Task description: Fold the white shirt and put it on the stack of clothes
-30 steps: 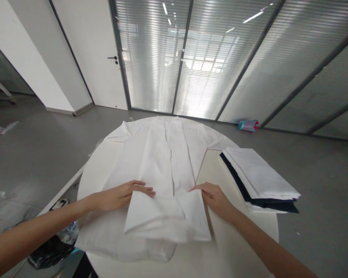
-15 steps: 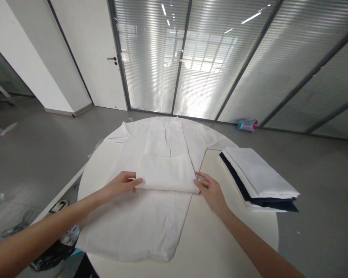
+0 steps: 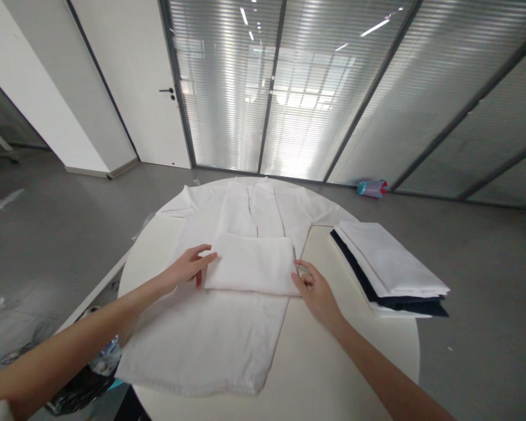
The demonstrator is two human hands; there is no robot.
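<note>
From the head view, a round, pale table point(image 3: 342, 374) spreads beneath both hands, on a grey floor point(image 3: 477, 263). Beyond the hands stand a white door point(image 3: 135, 76) and a glass partition point(image 3: 307, 117) with blinds; right of the right hand sits a stack of folded white and dark cloth point(image 3: 390, 257). The left forearm partly covers the clutter below it, including a black bag point(image 3: 81, 392), cut off from clear sight. The white garment point(image 3: 201, 345) lies flat under and around the hands, short sleeves beyond them, its front faintly wrinkled. Between the hands rests a smooth, folded white panel point(image 3: 252, 266). The left hand point(image 3: 190, 268), fingers loosely parted, meets its left edge; the right hand point(image 3: 316, 292), thumb and forefinger narrow, touches its right edge, whether pinching I cannot tell.
</note>
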